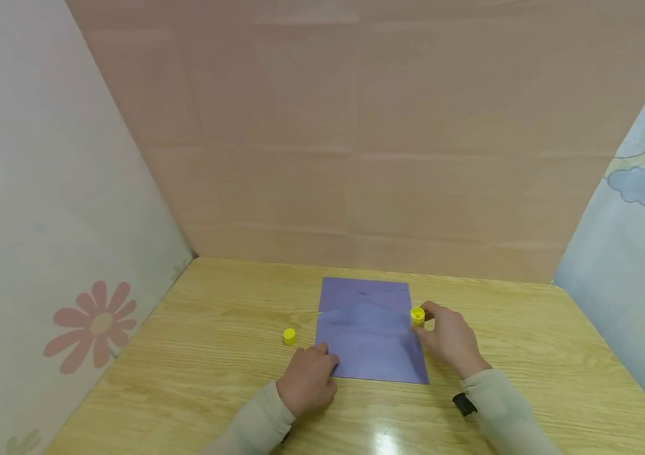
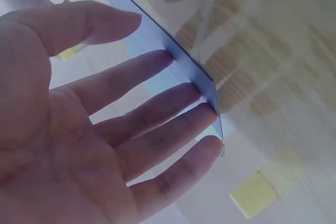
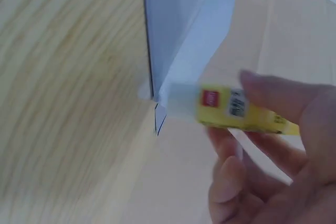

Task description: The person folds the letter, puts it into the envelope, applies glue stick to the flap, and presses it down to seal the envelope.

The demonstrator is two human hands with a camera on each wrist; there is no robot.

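A folded purple paper (image 1: 370,357), shaped like an envelope, lies on the table with a paler band across its middle. My right hand (image 1: 452,335) grips a yellow glue stick (image 3: 226,107) between thumb and fingers. In the right wrist view, the stick's white end touches or nearly touches the paper's edge. At the paper's lower left corner my left hand (image 1: 308,378) rests with fingers extended; the left wrist view shows its fingertips against the purple sheet (image 2: 184,59). A small yellow cap (image 1: 289,337) stands on the table just beyond the left hand.
The light wooden table (image 1: 214,373) reaches back to a brown paper-like backdrop (image 1: 356,189). Pale side panels stand left and right, the left with a printed flower (image 1: 100,324), the right with a cloud (image 1: 638,185).
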